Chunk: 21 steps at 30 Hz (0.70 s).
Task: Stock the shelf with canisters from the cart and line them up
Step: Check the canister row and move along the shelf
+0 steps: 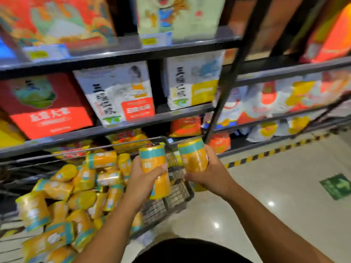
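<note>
I grip one canister in each hand, both just above the front corner of the cart [178, 192]. My left hand [144, 179] wraps the first canister [153, 160] around its middle, fingers curled across the front. Its long axis stands nearly upright, teal band on top, with the top leaning a little to the left. My right hand [212, 173] clamps the second canister [193, 156] from the right side. It also stands nearly upright with its teal band up and leans the same way. The two sit side by side, close but not touching.

Below and to the left, the cart holds a heap of matching canisters [83, 179] lying every which way, some flat, some on end. The cart's far rim runs between my hands and the lowest level of the shelf [76, 134]. Orange bags [186, 126] fill that level, and big boxes [121, 92] stand on the levels above. A dark slanted post [228, 82] comes down just behind the second canister's top. To the right, a yellow-and-black stripe [266, 152] edges the glossy floor [266, 196], and a green sticker [336, 186] lies farther out.
</note>
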Tool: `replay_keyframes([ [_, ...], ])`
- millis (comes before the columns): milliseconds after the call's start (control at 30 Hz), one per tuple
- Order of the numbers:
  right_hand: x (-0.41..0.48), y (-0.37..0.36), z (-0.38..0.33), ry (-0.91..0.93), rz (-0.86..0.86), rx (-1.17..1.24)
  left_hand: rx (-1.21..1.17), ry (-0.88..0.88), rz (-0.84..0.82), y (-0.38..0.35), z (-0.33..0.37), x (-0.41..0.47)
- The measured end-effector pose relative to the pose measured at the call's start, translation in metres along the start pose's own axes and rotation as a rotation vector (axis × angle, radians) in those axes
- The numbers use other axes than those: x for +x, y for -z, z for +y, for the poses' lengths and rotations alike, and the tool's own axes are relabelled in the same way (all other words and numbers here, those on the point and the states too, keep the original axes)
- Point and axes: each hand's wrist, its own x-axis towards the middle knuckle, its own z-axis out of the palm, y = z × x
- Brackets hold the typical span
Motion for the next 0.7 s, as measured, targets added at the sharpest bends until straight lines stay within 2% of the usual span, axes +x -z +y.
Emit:
replay_keyframes([
  [233,-0.112,0.126,0.037,0.008,0.262,0.109,0.088,-0.130,-0.193,-0.146,0.011,-0.057],
  [367,-0.161,0.187,0.049,0.017,0.408,0.071,0.081,-0.193,-0.303,-0.216,0.029,-0.085],
  [533,-0.190,0.248,0.044,0.084,0.561,0.071,0.052,-0.264,-0.407,-0.285,0.064,-0.102],
  [700,-0.184,0.296,0.018,0.144,0.602,0.098,0.096,-0.376,-0.477,-0.336,0.105,-0.082],
])
